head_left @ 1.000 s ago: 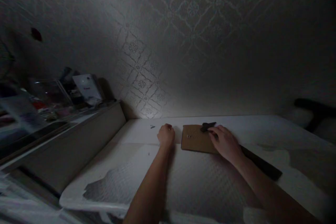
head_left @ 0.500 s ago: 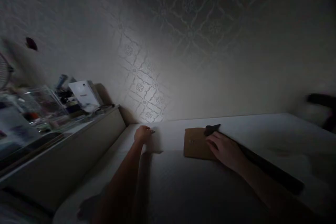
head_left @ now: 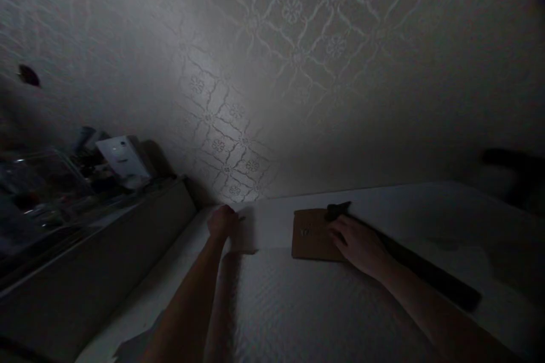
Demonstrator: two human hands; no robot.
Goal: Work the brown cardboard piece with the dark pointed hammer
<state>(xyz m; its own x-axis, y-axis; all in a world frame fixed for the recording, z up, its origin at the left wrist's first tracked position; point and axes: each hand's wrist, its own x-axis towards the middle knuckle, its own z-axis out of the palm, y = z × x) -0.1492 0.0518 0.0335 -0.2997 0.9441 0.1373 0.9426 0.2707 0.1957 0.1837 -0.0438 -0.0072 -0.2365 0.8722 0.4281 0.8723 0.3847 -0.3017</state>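
My left hand (head_left: 223,221) is closed near the back edge of the white surface (head_left: 272,218), with a tiny object poking out at its fingertips, too small to name. A brown board (head_left: 313,247) lies to the right, with small metallic pieces (head_left: 305,232) on it. My right hand (head_left: 351,238) rests over the board's right side, fingers curled and close to a dark pointed object (head_left: 338,210). Whether those fingers grip anything is hard to tell in the dim light. A long dark bar (head_left: 430,269) runs beside my right forearm.
A patterned wall (head_left: 293,57) rises behind the surface. On the left, a raised ledge (head_left: 140,221) carries a white box (head_left: 125,156), a clear container (head_left: 51,176) and clutter. A blurred black object (head_left: 511,160) stands at the far right. Grey textured material (head_left: 289,306) lies in front.
The whole view has shifted slightly, moving the scene a little to the left. My left hand has turned a bit, and less of the small object shows. My right hand stays at the board.
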